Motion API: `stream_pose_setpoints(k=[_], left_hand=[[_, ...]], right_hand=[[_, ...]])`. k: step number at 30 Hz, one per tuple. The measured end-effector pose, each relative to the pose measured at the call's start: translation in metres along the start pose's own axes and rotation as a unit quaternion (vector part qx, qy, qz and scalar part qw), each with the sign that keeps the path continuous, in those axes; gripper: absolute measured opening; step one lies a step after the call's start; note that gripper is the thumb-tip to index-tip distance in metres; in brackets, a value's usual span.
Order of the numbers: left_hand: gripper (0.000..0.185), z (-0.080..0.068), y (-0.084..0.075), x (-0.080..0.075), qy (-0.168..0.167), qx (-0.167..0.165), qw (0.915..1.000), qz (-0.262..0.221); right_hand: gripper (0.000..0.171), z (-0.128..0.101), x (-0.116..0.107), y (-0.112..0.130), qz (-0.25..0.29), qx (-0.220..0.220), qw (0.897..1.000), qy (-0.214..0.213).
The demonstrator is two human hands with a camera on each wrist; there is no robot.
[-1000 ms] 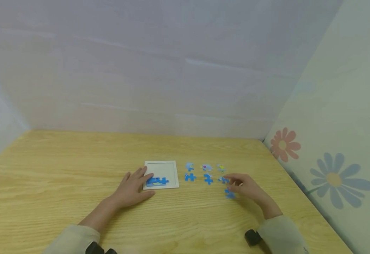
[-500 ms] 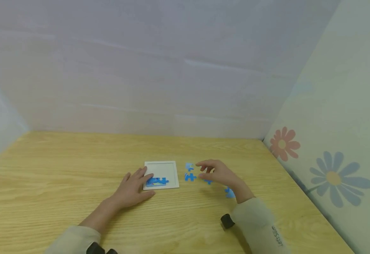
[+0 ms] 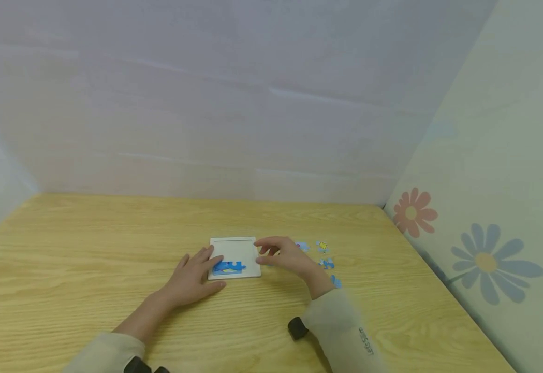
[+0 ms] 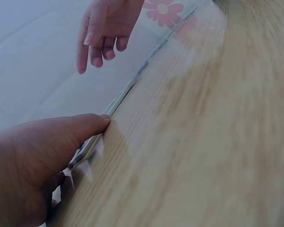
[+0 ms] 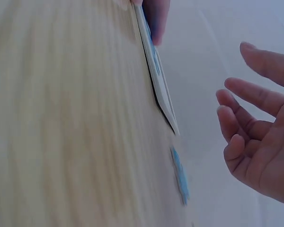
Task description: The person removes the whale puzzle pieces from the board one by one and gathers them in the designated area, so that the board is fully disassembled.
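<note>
My left hand [image 3: 189, 284] rests on the left edge of a white puzzle tray [image 3: 235, 239], its fingers spread and fairly straight. Joined blue puzzle pieces [image 3: 235, 267] lie in the tray's lower left part, partly under those fingers. In the left wrist view the thumb [image 4: 87, 126] touches the tray's edge. My right hand [image 3: 287, 255] hovers above the table at the tray's right side. Its fingers are loosely bent and hold nothing, as the right wrist view shows. A blue puzzle piece [image 5: 180, 176] lies on the table below it. In the head view this hand hides some pieces.
Loose puzzle pieces lie to the right: a pale one [image 3: 303, 246], one with a yellow flower [image 3: 322, 246], a blue and white one [image 3: 327, 263] and a blue one [image 3: 336, 281]. A flowered wall panel [image 3: 485, 155] borders the wooden table [image 3: 113, 233] on the right.
My right hand has moved left from the far right pieces, across the loose pieces, to the tray's right edge. My left hand has stayed on the tray.
</note>
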State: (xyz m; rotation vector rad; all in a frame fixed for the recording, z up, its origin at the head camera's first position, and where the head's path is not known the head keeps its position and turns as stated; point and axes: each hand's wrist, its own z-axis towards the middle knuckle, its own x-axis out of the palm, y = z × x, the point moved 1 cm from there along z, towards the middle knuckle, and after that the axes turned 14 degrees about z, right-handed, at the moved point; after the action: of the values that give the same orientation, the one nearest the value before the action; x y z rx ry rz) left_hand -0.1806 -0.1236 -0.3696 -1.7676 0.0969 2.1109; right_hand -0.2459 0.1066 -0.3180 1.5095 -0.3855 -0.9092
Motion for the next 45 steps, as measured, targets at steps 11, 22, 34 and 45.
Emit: stream_pose_setpoints(k=[11, 22, 34, 45], left_hand=[[0.06, 0.002, 0.001, 0.002, -0.005, 0.003, 1.0, 0.002], [0.059, 0.002, -0.001, -0.001, -0.009, 0.003, 1.0, -0.002], [0.058, 0.002, -0.002, -0.001, -0.011, 0.003, 0.9999, -0.001], [0.059, 0.001, 0.0, -0.002, -0.013, 0.002, 0.9999, 0.004]], right_hand=[[0.037, 0.015, 0.025, -0.02, -0.018, 0.025, 0.999, -0.023], [0.03, 0.017, 0.041, -0.033, -0.068, 0.051, 0.994, -0.066], [0.03, 0.019, 0.048, -0.033, -0.155, 0.017, 0.986, -0.059], [0.029, 0.026, 0.052, -0.029, -0.174, 0.035, 0.982, -0.058]])
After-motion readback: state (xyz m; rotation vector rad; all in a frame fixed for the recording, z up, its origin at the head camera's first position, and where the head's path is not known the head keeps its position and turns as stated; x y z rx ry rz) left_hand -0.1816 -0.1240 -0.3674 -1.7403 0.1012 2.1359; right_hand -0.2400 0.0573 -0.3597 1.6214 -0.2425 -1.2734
